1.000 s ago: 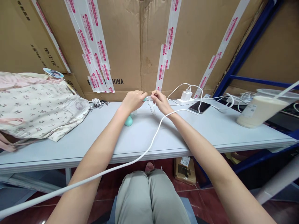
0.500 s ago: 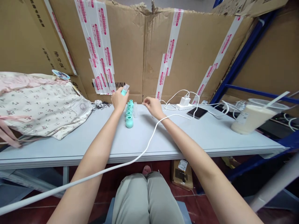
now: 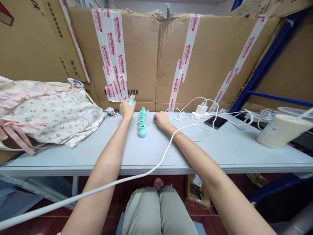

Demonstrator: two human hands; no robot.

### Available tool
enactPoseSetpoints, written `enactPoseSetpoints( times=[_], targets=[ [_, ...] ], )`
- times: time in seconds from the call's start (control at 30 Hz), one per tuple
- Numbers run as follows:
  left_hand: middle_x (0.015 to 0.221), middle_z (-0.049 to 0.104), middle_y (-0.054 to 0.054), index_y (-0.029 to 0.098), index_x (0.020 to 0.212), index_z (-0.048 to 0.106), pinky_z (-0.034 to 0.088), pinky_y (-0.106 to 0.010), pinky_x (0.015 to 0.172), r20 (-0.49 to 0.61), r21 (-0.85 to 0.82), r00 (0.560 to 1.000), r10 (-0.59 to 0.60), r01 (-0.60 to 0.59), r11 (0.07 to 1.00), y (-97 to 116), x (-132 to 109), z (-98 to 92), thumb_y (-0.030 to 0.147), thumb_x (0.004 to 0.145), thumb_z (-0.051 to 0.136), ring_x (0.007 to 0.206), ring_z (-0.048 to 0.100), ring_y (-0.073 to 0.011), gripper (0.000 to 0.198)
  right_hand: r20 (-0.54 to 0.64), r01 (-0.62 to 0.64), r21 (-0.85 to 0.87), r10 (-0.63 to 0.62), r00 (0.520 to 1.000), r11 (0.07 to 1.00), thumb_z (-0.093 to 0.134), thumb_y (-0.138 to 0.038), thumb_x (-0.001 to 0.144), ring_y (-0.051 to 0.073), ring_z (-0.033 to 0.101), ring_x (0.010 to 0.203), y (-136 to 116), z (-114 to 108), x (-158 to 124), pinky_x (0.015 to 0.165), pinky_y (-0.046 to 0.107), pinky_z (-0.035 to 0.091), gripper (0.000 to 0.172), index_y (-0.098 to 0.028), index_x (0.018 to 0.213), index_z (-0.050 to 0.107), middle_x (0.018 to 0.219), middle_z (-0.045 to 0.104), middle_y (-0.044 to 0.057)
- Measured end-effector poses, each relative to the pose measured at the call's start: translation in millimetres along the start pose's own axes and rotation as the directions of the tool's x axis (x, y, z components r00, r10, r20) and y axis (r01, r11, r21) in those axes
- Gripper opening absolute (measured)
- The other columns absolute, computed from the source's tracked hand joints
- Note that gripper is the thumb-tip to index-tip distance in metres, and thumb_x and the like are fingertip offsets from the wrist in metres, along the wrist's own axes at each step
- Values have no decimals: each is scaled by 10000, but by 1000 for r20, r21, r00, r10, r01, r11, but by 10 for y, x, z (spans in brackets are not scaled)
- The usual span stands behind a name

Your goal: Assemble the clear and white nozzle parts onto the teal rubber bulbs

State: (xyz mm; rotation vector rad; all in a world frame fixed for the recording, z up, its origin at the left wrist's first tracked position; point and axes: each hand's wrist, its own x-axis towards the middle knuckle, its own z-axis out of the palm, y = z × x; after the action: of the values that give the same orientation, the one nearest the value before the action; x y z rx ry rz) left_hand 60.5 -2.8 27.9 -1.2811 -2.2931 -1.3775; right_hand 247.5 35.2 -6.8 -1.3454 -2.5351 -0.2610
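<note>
My left hand is closed around a small teal bottle with a clear, see-through piece on its top. It is at the back of the table, just left of a row of several teal round-bellied bottles with open mouths. Along the right side of that row stand clear, see-through pieces, hard to make out. To their right rests my right hand, low at the tabletop with its fingers curled together. Whatever its fingertips may pinch is hidden.
A white cable crosses in front of both forearms. On the right are a white charger, a phone and a drink cup. A floral cloth bag and keys lie left. Cardboard walls the back.
The view has shifted slightly, moving the scene right and down. My left hand has drawn a little left from the bottle row, still holding its bottle. My right hand has lowered, its fingers curled in.
</note>
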Motion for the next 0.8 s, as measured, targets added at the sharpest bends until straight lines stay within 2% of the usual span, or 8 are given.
enactPoseSetpoints(
  times=[0.3,0.43,0.5,0.57,0.63,0.7,0.77,0.8],
  targets=[
    [928,684,-74,243,948,654,403,-325,763,50,-12,995,87,-86,996,63,-37,-3,454,792,523,932,601,-267,294,-46,-34,-1,34,998,999,556,-195,823,236,634,968,-16,100,5,768,294,422,246,-211,1020,703,994,707,114],
    [939,682,-78,243,954,650,405,-329,759,73,16,990,124,-125,992,59,-38,7,444,801,521,926,604,-269,283,-43,-35,41,37,998,999,561,-194,820,242,634,974,-4,86,-6,787,308,429,232,-208,1003,703,987,711,103],
    [930,679,-83,238,963,643,406,-331,755,75,49,984,159,-163,985,68,-54,-7,444,822,495,916,605,-269,290,-93,-52,109,62,994,993,553,-224,839,240,631,982,-6,7,-14,808,314,430,215,-208,994,702,993,710,101],
    [933,672,-87,226,981,629,405,-329,767,70,93,964,255,-261,961,106,-98,-39,419,851,460,921,599,-262,288,-197,-77,275,135,971,958,506,-328,886,228,631,984,-14,-122,-10,822,316,437,247,-222,1012,690,984,712,85],
    [970,655,-99,200,1013,610,402,-326,795,86,135,899,429,-437,889,180,-171,-79,372,866,443,959,581,-253,281,-246,-61,543,228,942,838,395,-479,921,198,650,923,-24,-269,3,792,301,465,389,-235,1053,668,949,717,55],
    [1039,624,-120,165,1072,583,391,-331,838,135,159,772,622,-636,755,277,-260,-111,331,868,448,1022,550,-255,295,-199,0,785,252,947,620,332,-584,902,164,668,818,-34,-393,13,713,269,497,516,-220,1075,654,945,713,46],
    [1106,586,-139,138,1164,536,373,-349,881,181,173,633,753,-774,609,370,-337,-122,297,876,439,1075,516,-267,343,-142,34,914,240,960,404,424,-622,843,152,671,750,-33,-465,5,623,244,511,537,-190,1061,655,954,706,57],
    [1136,569,-145,132,1214,503,366,-359,893,195,181,583,789,-812,555,405,-365,-119,280,885,424,1092,503,-272,369,-123,38,944,244,962,328,498,-615,804,154,671,741,-27,-482,-5,590,236,513,524,-177,1044,659,945,705,63]
  ],
)
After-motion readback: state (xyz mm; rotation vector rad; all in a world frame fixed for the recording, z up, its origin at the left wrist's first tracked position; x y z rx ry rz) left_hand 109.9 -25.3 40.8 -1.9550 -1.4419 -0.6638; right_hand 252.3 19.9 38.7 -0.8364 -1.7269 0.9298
